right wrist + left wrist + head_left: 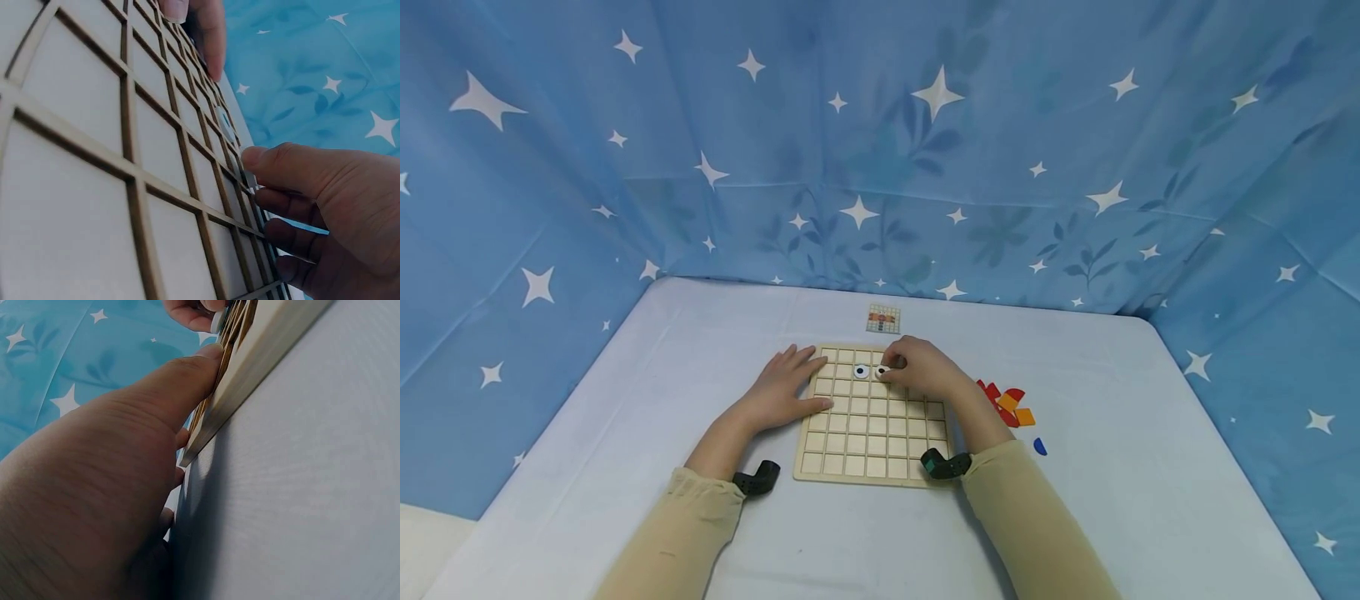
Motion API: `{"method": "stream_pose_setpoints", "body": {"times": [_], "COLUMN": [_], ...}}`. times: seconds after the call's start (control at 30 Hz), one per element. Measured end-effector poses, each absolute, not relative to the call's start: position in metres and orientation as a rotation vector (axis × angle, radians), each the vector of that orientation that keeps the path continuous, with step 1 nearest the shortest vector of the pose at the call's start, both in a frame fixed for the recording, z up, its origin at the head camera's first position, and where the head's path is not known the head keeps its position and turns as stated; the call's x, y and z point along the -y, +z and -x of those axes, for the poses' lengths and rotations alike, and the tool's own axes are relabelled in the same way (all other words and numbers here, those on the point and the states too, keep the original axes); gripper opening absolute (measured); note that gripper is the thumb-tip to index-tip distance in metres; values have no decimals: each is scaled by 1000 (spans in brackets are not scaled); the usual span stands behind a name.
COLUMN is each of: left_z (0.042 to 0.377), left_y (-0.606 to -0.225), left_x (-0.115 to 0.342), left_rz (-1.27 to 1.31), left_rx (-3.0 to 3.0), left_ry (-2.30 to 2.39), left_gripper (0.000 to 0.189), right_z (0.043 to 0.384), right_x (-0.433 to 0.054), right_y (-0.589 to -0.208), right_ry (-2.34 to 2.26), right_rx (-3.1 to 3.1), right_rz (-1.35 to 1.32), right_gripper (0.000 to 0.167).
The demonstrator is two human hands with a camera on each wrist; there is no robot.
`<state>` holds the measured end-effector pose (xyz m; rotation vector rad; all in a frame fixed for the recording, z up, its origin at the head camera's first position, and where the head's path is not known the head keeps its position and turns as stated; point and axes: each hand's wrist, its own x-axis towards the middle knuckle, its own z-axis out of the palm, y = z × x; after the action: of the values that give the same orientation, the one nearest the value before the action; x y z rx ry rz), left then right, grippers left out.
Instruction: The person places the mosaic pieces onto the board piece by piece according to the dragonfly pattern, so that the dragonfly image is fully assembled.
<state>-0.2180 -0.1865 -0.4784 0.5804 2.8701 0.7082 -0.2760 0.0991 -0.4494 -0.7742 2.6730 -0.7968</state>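
One eye disc (861,372) on gridded board (857,442), right hand (922,367) pinching another (881,372)

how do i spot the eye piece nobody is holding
On the white table lies a wooden grid board. Near its far edge sits a round white eye piece with a black dot. Unlike its twin, pinched by the right hand, it lies untouched.

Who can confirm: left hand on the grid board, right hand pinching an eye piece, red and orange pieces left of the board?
No: the red and orange pieces lie right of the grid board, per the head view. The rest stands.
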Motion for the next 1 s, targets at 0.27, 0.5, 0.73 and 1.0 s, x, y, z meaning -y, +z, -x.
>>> {"method": "stream_pose_setpoints", "body": {"times": [0.27, 0.5, 0.73, 1.0], "left_z": [218, 218, 218, 218], "left_y": [-478, -478, -479, -478], "left_x": [185, 185, 185, 186], "left_rz": [-578, -573, -576, -575], "left_rx": [-2882, -2881, -2881, -2878], "left_ry": [698, 707, 703, 712], "left_gripper": [81, 81, 81, 81], "right_z": [272, 272, 270, 269], "right_x": [-92, -90, -91, -91], "right_y": [-450, -454, -454, -455], "right_ry": [-802, -781, -805, -811], "right_rx": [-2701, -2722, -2708, -2700], "right_rz": [751, 723, 702, 688], "right_gripper": [18, 20, 22, 21]}}
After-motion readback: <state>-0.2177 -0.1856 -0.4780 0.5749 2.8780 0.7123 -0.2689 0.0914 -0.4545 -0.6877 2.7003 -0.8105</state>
